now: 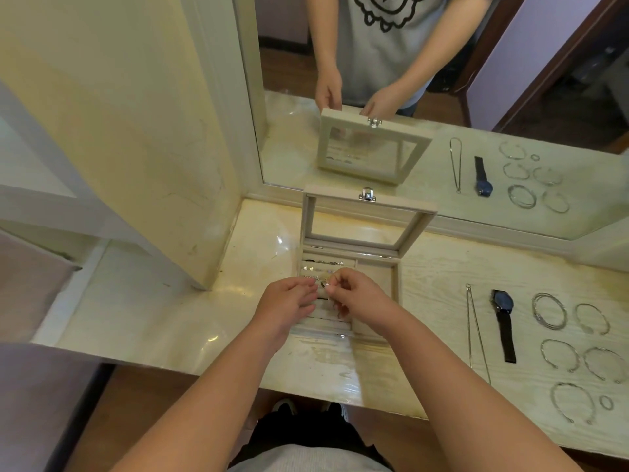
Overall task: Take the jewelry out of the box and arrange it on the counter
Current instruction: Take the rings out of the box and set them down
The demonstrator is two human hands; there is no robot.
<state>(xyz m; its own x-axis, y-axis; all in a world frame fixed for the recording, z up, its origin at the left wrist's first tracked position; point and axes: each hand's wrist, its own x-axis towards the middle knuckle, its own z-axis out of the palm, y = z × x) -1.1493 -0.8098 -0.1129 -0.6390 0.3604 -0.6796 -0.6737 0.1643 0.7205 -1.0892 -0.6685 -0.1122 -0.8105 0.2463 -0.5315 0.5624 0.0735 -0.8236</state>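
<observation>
Your right hand (pixel 357 296) pinches a tiny silver piece (pixel 322 284) just above the box (pixel 394 287) at frame centre, your left hand (pixel 289 303) beside it with a grip I cannot tell; it is likely light, thin and slippery, so take it gently by the fingertips.

A large cream-framed wall mirror (pixel 561 107) reflects a grey T-shirt with a black cartoon print (pixel 384 46), a lilac wall (pixel 517 46) and a strip of dark brown wood trim (pixel 566 52). To its left stands a tall, scuffed cream-painted panel (pixel 119 131). Below, a brown wooden floor (pixel 163 396), black shorts (pixel 306 430) and the toes of two shoes (pixel 284 405) are visible.
</observation>
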